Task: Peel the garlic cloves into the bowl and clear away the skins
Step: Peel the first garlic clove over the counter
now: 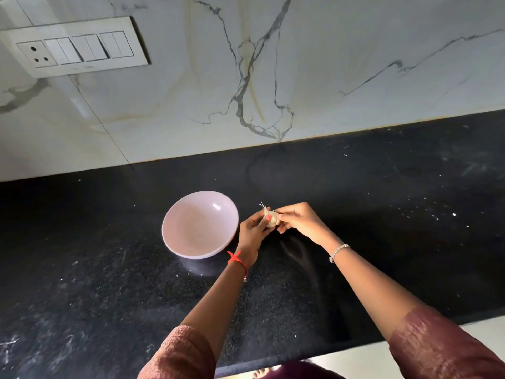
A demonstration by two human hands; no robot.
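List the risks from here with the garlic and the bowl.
1. The left hand and right hand hold the garlic bulb beside the bowl, not over it, so a freed clove may drop onto the counter.
2. Loose skins could drift into the open bowl.

We see a black speckled counter [109, 283] running left to right, dusted with pale flecks and smears, mostly at the far right and near left. Behind it rises a white marble wall [355, 64] with grey veins. On that wall, far left, sits a switch plate [76, 46]: a socket [37, 54] at its left end, rocker switches [88, 47] beside it. Pale floor [355, 362] shows near right.
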